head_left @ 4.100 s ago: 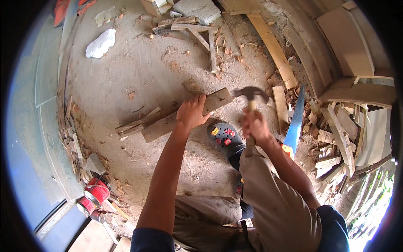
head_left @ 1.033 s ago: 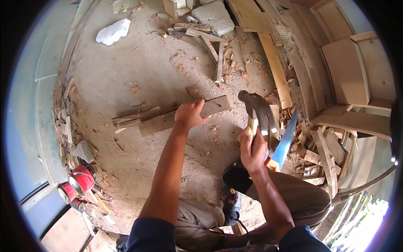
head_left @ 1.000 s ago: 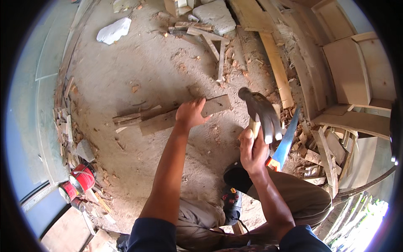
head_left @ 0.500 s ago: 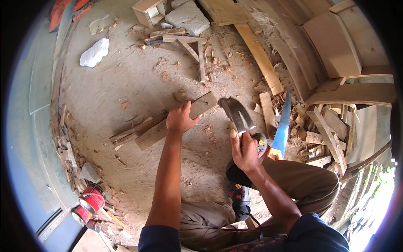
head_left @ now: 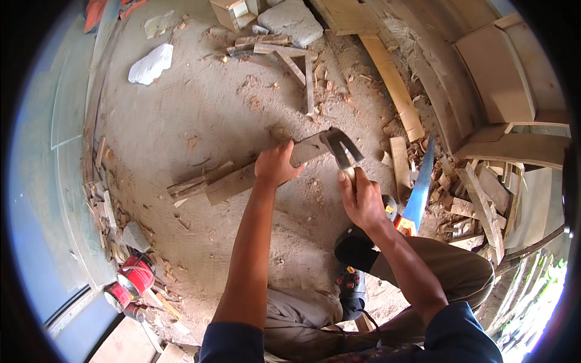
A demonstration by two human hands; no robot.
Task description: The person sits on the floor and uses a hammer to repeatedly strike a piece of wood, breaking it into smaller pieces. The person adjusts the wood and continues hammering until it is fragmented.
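Note:
My left hand [head_left: 276, 164] is closed around the middle of a short wooden plank [head_left: 233, 183], which slants up to the right on the dirt floor. Under its left end lies another thin wooden strip [head_left: 189, 186]. In my right hand [head_left: 365, 202] is a claw hammer [head_left: 342, 149], gripped by its handle just below the head. The hammer head overlaps the plank's right end; whether they touch, I cannot tell. A small dark spot, perhaps a nail or hole, shows near that end.
A handsaw [head_left: 419, 187] with a blue blade leans by my right shoe [head_left: 358, 248]. Wood scraps [head_left: 463, 209] pile up at the right, beside a plywood cabinet [head_left: 496, 72]. A triangular wooden brace [head_left: 293, 63], a stone slab [head_left: 292, 23] and red spools [head_left: 136, 275] lie around.
The hammer head has come from beside the plank to over its right end. My left hand keeps its grip on the plank. The whole view has shifted slightly.

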